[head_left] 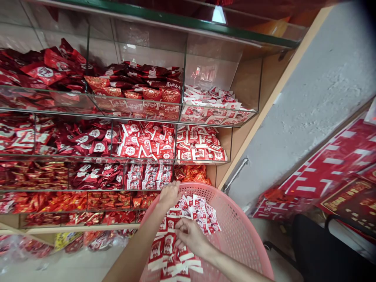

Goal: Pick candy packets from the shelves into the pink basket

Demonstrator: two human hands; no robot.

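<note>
A large pink perforated plastic basket (243, 235) stands in front of me, holding small red-and-white packets. My left hand (170, 195) is closed over its far left rim, close to the shelf front. Inside the basket, my right hand (190, 237) hovers low over the packets with its fingers curled; whether a packet is between them is hidden. Red packets with white ends (169, 244) lie on the left side and under the right hand. A pile of mostly white packets (202, 211) lies toward the far side.
Glass-fronted shelf bins (147, 137) filled with red packets rise ahead. A wooden side panel (255, 121) and grey wall (317, 86) bound them on the right. A black chair (320, 250) stands at lower right, near red printed packaging (331, 160). Bagged packets (100, 239) lie beneath the shelf.
</note>
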